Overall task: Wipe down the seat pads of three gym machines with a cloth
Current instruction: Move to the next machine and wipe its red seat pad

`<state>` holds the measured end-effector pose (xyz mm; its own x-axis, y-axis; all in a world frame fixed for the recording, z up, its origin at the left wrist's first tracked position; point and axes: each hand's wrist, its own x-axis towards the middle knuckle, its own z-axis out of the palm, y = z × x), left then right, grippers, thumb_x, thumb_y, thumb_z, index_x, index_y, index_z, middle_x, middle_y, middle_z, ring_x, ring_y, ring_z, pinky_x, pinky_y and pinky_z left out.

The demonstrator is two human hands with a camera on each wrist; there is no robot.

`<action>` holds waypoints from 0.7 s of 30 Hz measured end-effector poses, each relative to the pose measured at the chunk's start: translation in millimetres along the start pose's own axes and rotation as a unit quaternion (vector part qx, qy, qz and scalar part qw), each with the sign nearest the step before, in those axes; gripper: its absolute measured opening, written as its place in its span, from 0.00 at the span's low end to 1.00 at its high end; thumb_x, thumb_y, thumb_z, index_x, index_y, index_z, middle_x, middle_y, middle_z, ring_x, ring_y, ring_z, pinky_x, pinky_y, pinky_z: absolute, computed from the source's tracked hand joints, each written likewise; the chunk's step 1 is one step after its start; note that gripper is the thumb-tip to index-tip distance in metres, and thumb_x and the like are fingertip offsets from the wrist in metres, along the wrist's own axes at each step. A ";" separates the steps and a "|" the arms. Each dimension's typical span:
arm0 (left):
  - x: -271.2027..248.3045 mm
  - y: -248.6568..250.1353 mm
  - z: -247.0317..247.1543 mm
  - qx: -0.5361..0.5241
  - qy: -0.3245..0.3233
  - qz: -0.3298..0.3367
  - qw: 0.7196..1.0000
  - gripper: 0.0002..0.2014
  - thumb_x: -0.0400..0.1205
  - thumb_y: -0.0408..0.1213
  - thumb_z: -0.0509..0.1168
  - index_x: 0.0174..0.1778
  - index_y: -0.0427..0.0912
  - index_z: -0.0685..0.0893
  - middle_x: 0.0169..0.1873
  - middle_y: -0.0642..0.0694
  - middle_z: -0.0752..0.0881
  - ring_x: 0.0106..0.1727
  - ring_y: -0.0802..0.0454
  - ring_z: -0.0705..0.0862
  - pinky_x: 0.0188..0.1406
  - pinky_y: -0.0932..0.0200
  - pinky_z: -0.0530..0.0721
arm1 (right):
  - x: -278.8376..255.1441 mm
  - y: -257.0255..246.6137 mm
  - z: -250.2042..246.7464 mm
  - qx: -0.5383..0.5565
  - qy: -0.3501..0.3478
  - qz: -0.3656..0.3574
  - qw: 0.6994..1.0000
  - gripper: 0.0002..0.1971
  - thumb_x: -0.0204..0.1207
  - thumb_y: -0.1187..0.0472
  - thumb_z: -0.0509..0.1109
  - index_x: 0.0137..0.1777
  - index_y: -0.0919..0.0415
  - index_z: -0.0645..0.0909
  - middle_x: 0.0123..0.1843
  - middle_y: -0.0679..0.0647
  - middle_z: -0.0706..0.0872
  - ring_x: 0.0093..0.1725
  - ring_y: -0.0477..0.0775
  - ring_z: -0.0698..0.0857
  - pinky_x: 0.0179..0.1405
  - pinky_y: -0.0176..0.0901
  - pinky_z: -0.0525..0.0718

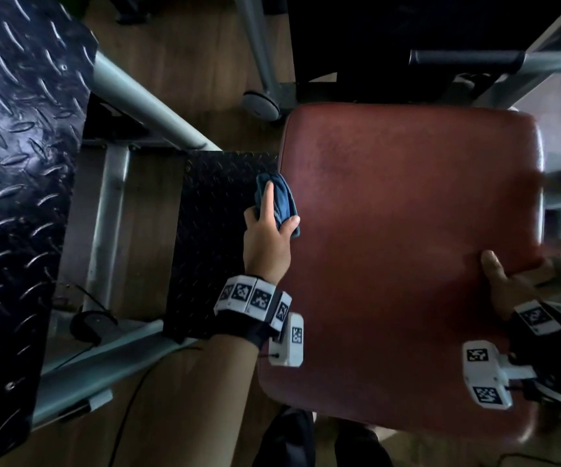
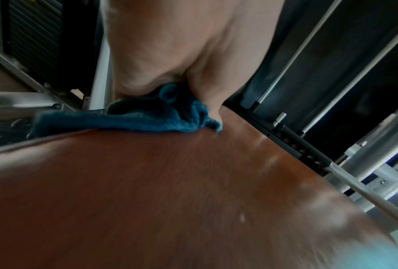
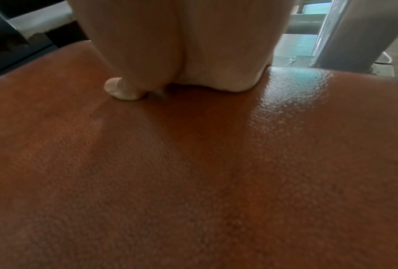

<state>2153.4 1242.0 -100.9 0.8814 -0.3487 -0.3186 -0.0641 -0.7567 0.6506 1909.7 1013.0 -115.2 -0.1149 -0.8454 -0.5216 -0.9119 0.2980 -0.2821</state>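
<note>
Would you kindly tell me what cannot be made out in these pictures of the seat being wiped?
- Right hand: head view shows the thumb on the seat pad; the fingers pass over its edge, hidden.
- Left hand: left wrist view is motion-blurred; fingers are hidden behind the palm and the blue cloth.
- Whether the pad is already clean: too dim to tell.
- The pad's near corner is cut off by the wrist cameras.

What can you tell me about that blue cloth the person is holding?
The blue cloth is a small, dark teal rag with a nubby, towel-like weave, bunched into folds rather than spread flat. The left hand grips it, forefinger laid along its top and thumb clamping its side. It sits at the left edge of the reddish-brown seat pad; the left wrist view shows its underside touching the pad, with one flap trailing out past the pad's edge.
</note>
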 end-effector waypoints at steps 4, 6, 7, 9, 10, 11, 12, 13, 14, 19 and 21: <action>-1.2 -1.4 -4.1 0.022 -0.002 0.025 0.999 0.34 0.84 0.45 0.64 0.84 0.55 0.56 0.72 0.39 0.69 0.65 0.40 0.80 0.60 0.56 0.78 | -0.5 1.5 2.9 -0.002 0.011 -0.002 1.000 0.48 0.73 0.33 0.66 0.83 0.58 0.50 0.78 0.74 0.58 0.76 0.79 0.62 0.77 0.67 0.55; -26.1 -15.8 -5.7 0.020 -0.002 0.037 0.999 0.34 0.84 0.44 0.65 0.84 0.58 0.55 0.73 0.40 0.68 0.68 0.41 0.78 0.64 0.54 0.78 | 0.3 2.1 3.2 0.001 0.010 0.002 1.000 0.52 0.69 0.29 0.67 0.82 0.59 0.50 0.78 0.74 0.58 0.75 0.80 0.62 0.78 0.67 0.55; -42.6 -23.3 -6.5 0.017 -0.004 0.034 0.999 0.34 0.84 0.44 0.64 0.84 0.58 0.55 0.74 0.41 0.67 0.69 0.42 0.77 0.65 0.56 0.76 | -0.1 1.3 2.6 -0.001 0.011 0.001 1.000 0.54 0.66 0.27 0.66 0.82 0.59 0.51 0.78 0.74 0.59 0.75 0.79 0.62 0.78 0.68 0.55; -68.0 -33.3 -7.3 0.010 -0.006 0.023 1.000 0.34 0.84 0.45 0.64 0.84 0.58 0.54 0.75 0.42 0.66 0.71 0.43 0.76 0.65 0.57 0.75 | -1.3 -1.8 1.6 0.000 0.014 0.000 1.000 0.52 0.69 0.30 0.67 0.82 0.60 0.51 0.78 0.74 0.60 0.76 0.78 0.62 0.78 0.67 0.55; -70.5 -34.7 -7.4 0.011 -0.008 0.014 1.000 0.35 0.84 0.46 0.63 0.84 0.57 0.54 0.75 0.42 0.66 0.71 0.43 0.76 0.65 0.55 0.76 | -1.6 -2.6 1.0 -0.001 0.016 0.001 1.000 0.49 0.73 0.33 0.67 0.83 0.61 0.51 0.78 0.74 0.59 0.76 0.77 0.62 0.78 0.66 0.55; -65.9 -33.1 -7.6 0.014 -0.013 0.002 1.000 0.35 0.84 0.46 0.64 0.84 0.56 0.54 0.75 0.41 0.66 0.70 0.42 0.76 0.64 0.53 0.77 | -2.2 -2.8 0.3 -0.002 0.018 0.000 1.000 0.47 0.75 0.35 0.66 0.83 0.61 0.51 0.79 0.74 0.59 0.77 0.77 0.61 0.78 0.65 0.54; -55.8 -30.3 -7.3 0.018 -0.018 -0.011 1.000 0.35 0.84 0.47 0.64 0.84 0.55 0.54 0.74 0.40 0.66 0.69 0.40 0.77 0.63 0.50 0.78 | -3.3 -3.5 -1.1 -0.002 0.018 0.000 1.000 0.46 0.75 0.36 0.66 0.83 0.61 0.50 0.79 0.74 0.58 0.78 0.76 0.60 0.78 0.65 0.53; -42.5 -26.1 -7.1 0.019 -0.022 -0.017 0.999 0.35 0.84 0.47 0.64 0.84 0.55 0.54 0.74 0.40 0.66 0.69 0.39 0.77 0.62 0.49 0.78 | -5.5 -5.1 -3.2 -0.002 0.014 -0.005 1.000 0.46 0.76 0.36 0.65 0.83 0.61 0.50 0.80 0.74 0.58 0.78 0.76 0.60 0.78 0.64 0.52; -28.7 -21.1 -7.4 0.017 -0.024 -0.014 0.999 0.35 0.84 0.47 0.64 0.84 0.55 0.54 0.74 0.39 0.67 0.69 0.38 0.77 0.62 0.49 0.78 | -5.5 -4.9 -3.9 -0.004 0.010 -0.007 1.000 0.46 0.76 0.35 0.65 0.83 0.61 0.50 0.80 0.74 0.58 0.78 0.76 0.60 0.78 0.64 0.52; -10.1 -11.6 -4.2 -0.002 -0.007 0.039 0.999 0.35 0.84 0.44 0.65 0.84 0.59 0.55 0.72 0.40 0.68 0.67 0.43 0.78 0.65 0.55 0.77 | -5.6 -1.0 1.5 -0.018 0.032 -0.014 0.999 0.57 0.61 0.19 0.58 0.82 0.59 0.53 0.77 0.75 0.64 0.75 0.76 0.66 0.77 0.65 0.57; -34.3 -24.5 -3.5 0.001 -0.002 0.051 0.999 0.35 0.84 0.43 0.65 0.84 0.60 0.54 0.72 0.40 0.67 0.65 0.42 0.79 0.63 0.58 0.77 | -5.2 1.5 6.1 -0.019 0.048 -0.019 0.998 0.66 0.51 0.12 0.55 0.81 0.60 0.55 0.75 0.75 0.66 0.74 0.77 0.67 0.76 0.66 0.58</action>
<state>2126.3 1274.4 -103.4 0.8683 -0.4261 -0.2539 -0.1538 -0.7179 0.6789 1911.3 1020.6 -117.8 -0.1146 -0.8950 -0.4311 -0.9305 0.2487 -0.2688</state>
